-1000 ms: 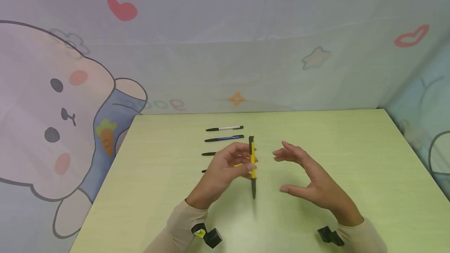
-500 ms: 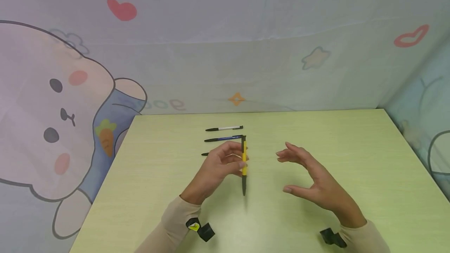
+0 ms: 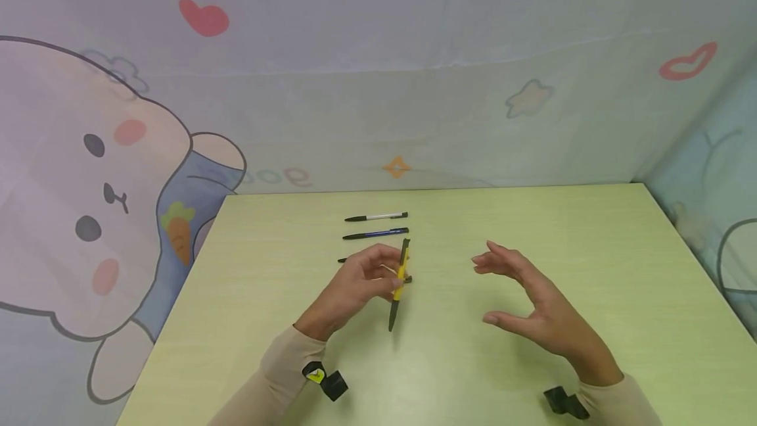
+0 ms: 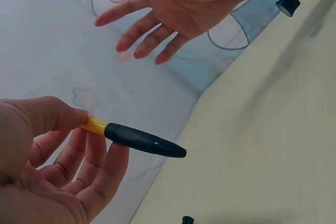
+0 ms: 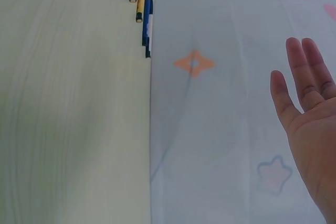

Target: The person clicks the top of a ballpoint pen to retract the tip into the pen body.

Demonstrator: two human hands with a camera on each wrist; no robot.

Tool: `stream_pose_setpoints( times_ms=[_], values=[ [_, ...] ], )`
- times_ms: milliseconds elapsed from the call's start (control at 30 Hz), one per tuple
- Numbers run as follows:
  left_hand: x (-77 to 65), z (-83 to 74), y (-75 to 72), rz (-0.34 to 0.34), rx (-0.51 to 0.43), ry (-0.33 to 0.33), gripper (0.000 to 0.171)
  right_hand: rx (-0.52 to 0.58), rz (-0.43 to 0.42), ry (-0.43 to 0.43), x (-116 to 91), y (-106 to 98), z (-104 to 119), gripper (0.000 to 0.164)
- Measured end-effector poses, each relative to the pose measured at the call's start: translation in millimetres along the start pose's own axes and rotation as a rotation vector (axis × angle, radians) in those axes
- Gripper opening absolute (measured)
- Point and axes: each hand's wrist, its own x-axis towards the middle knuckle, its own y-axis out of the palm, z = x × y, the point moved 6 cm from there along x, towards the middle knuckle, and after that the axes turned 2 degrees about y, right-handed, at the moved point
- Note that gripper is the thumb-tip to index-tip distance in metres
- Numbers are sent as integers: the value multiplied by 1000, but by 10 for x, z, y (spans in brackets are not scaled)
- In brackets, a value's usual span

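My left hand (image 3: pixel 349 286) pinches a yellow pen (image 3: pixel 402 268) between thumb and fingers, above the table. The pen's black tip end (image 4: pixel 144 140) points toward me and a little left in the head view. My right hand (image 3: pixel 541 311) hovers to the right, fingers spread and thumb apart, touching nothing. Beyond the left hand lie a white pen (image 3: pixel 378 217) and a blue pen (image 3: pixel 375 234), side by side. A third pen's dark tip (image 3: pixel 342 260) peeks out behind that hand. Two yellow pens (image 5: pixel 140 1) lie beside the blue one in the right wrist view.
A pale wood-grain table (image 3: pixel 449 373) runs back to a printed cloth (image 3: pixel 449 117) hanging behind it. The cloth continues along the left and right sides. Each sleeve carries a small black wrist camera (image 3: pixel 334 385).
My left hand has drawn leftward with the yellow pen, which has gone from nearly vertical in view to slanted. My right hand has drifted slightly to the right, still spread.
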Motion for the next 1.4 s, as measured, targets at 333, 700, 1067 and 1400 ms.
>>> stream_pose_setpoints(
  times_ms=[333, 700, 1067, 1400],
  values=[
    [1, 101, -78, 50, 74, -34, 36, 5, -6, -1, -31, -59, 21, 100],
    [22, 225, -149, 120, 124, -104, 40, 9, -23, -10, -107, -126, -13, 100],
    [30, 345, -219, 164, 269, -98, 33, 7, -31, -29, -119, -151, -3, 99],
    [18, 352, -235, 217, 420, -69, 33, 10, -40, -36, -253, -189, -215, 100]
  ],
)
